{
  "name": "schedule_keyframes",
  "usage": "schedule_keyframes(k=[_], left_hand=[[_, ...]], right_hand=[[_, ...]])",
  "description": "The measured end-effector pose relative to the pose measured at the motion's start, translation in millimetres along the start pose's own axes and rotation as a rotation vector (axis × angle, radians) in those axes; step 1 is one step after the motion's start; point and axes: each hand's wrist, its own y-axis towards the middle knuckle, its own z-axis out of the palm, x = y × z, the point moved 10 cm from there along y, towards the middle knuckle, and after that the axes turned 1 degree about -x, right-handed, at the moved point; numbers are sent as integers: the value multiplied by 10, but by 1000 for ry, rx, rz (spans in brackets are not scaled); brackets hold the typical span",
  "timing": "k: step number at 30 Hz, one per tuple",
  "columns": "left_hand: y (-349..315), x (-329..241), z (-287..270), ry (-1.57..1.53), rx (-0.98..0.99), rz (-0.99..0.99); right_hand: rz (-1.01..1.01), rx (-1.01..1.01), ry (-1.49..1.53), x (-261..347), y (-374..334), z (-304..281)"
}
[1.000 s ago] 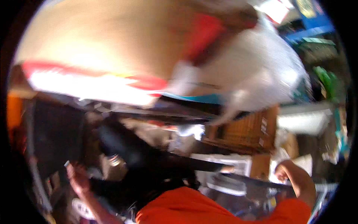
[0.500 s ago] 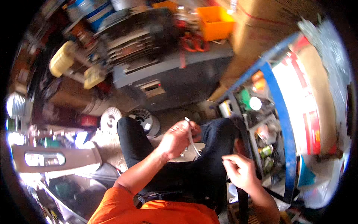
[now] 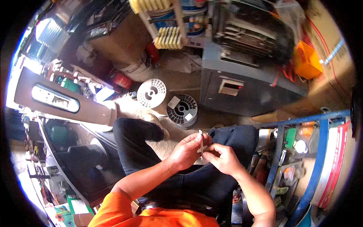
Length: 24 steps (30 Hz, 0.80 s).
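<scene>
Over my lap, my left hand [image 3: 184, 153] is closed in a pinch around a thin white strip [image 3: 201, 140], perhaps a cable or a tie. The strip stands nearly upright, its top end sticking out above my thumb. My right hand [image 3: 225, 160] has come up against the left one, thumb and finger pinched at the strip's lower part. Whether the right fingers also hold some other small piece is hidden. Both hands rest between my dark-trousered knees.
Past my knees stand a white spool [image 3: 143, 99] and a dark-topped spool [image 3: 193, 111], beside a pale furry shape [image 3: 162, 145]. A grey cabinet [image 3: 257, 98] bears a motor [image 3: 249, 39] and an orange bin [image 3: 308, 68]. Blue-framed shelving [image 3: 317, 159] flanks my right.
My right hand has moved from beside my right knee to the left hand and the strip. The view has swung left, so the cabinet and spools sit farther right.
</scene>
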Motion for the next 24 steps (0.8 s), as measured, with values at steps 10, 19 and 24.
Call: schedule_keyframes(k=[10, 19, 24], left_hand=[[202, -253, -924, -34, -182, -66], [1257, -354, -2383, 145, -450, 69], [1050, -322, -3616, 430, -966, 54]], right_hand=[[48, 83, -594, -296, 894, 706], [332, -31, -588, -1853, 2067, 693], [567, -300, -472, -2827, 2121, -205]])
